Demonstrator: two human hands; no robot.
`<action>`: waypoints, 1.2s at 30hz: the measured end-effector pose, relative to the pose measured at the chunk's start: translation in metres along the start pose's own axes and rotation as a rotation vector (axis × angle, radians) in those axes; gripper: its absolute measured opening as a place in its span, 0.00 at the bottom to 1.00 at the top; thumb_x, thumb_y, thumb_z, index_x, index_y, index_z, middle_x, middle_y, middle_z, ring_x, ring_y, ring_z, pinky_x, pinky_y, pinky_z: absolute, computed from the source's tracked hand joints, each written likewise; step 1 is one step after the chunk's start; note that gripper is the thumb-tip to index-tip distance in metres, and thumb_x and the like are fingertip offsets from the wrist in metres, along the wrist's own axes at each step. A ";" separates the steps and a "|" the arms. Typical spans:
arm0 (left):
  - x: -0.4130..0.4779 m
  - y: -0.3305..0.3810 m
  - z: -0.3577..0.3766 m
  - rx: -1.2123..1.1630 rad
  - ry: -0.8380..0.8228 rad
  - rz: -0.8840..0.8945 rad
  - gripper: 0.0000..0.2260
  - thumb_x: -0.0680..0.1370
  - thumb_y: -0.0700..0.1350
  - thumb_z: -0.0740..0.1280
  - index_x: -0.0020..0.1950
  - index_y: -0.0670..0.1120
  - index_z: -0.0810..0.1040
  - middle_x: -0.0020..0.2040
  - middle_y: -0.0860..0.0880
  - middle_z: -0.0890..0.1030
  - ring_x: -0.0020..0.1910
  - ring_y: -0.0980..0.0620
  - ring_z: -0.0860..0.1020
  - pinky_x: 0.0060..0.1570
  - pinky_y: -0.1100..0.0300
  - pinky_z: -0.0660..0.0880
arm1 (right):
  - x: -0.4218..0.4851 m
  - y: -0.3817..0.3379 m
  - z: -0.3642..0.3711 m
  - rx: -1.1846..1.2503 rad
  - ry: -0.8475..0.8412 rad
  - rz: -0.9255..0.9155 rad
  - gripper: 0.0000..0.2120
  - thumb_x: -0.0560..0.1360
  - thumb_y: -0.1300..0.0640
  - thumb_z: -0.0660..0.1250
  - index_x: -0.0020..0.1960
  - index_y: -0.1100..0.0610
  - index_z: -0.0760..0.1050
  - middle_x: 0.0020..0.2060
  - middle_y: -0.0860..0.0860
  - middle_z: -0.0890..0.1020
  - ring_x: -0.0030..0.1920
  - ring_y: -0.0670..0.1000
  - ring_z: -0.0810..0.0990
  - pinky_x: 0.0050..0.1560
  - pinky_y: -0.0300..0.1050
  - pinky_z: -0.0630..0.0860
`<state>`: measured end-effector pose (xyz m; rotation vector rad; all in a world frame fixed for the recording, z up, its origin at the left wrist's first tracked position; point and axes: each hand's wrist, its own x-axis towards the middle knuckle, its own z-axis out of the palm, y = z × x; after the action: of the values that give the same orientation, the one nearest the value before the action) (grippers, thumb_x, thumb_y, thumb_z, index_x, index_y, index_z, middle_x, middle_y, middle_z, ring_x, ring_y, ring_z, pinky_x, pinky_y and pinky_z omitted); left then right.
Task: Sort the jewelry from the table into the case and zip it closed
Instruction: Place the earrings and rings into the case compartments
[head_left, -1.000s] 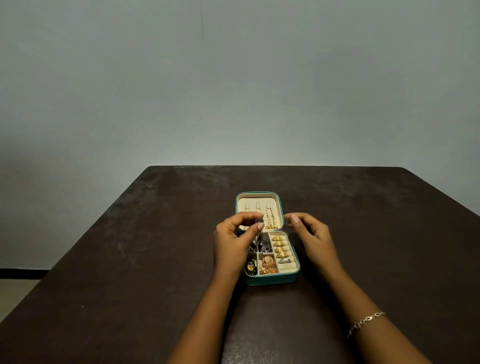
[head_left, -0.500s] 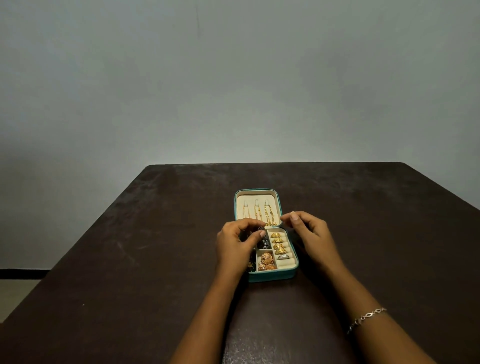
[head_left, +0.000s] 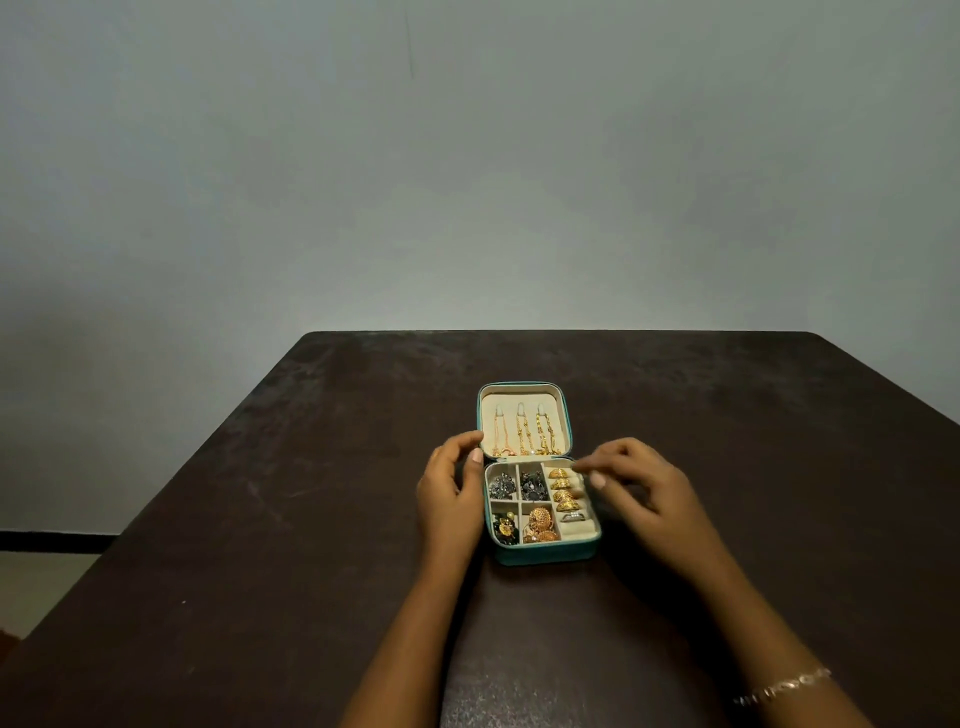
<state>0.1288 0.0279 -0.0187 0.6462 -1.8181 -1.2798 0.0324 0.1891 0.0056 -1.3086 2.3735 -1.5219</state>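
Case (head_left: 544, 554) open, lid (head_left: 522, 402) lying back on far side; left hand (head_left: 449, 499) beside left wall, right hand (head_left: 649, 499) beside right wall, both loosely curled, empty, equally near lid.

The right hand (head_left: 641, 491) is blurred beside the case (head_left: 545, 553), whose left wall the left hand (head_left: 449, 499) hides.

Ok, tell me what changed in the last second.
Left hand let go of the dark piece it pinched and moved off to the case's left side. Right hand shifted from the lid corner to over the rings. Case stayed open.
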 end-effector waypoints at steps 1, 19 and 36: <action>-0.001 0.000 0.000 -0.013 -0.017 -0.015 0.10 0.78 0.38 0.60 0.54 0.50 0.77 0.54 0.49 0.79 0.51 0.55 0.77 0.50 0.58 0.76 | -0.006 0.000 -0.001 -0.129 -0.014 -0.064 0.16 0.73 0.53 0.56 0.52 0.51 0.80 0.49 0.40 0.76 0.53 0.40 0.72 0.50 0.33 0.70; -0.007 0.004 0.005 0.037 -0.170 -0.096 0.20 0.79 0.32 0.55 0.69 0.46 0.67 0.59 0.52 0.74 0.44 0.70 0.72 0.37 0.82 0.68 | -0.035 0.004 0.025 -0.999 -0.076 -0.132 0.44 0.46 0.50 0.83 0.61 0.54 0.74 0.57 0.58 0.77 0.61 0.55 0.67 0.46 0.57 0.77; -0.005 0.007 0.005 -0.004 -0.108 -0.096 0.19 0.79 0.33 0.55 0.68 0.46 0.68 0.60 0.51 0.74 0.48 0.66 0.73 0.40 0.82 0.66 | -0.007 -0.020 0.012 -0.456 -0.167 0.169 0.29 0.79 0.60 0.56 0.75 0.49 0.46 0.76 0.50 0.50 0.75 0.48 0.48 0.70 0.42 0.50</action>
<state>0.1273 0.0374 -0.0142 0.6810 -1.8911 -1.4058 0.0545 0.1813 0.0120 -1.1974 2.7298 -0.8197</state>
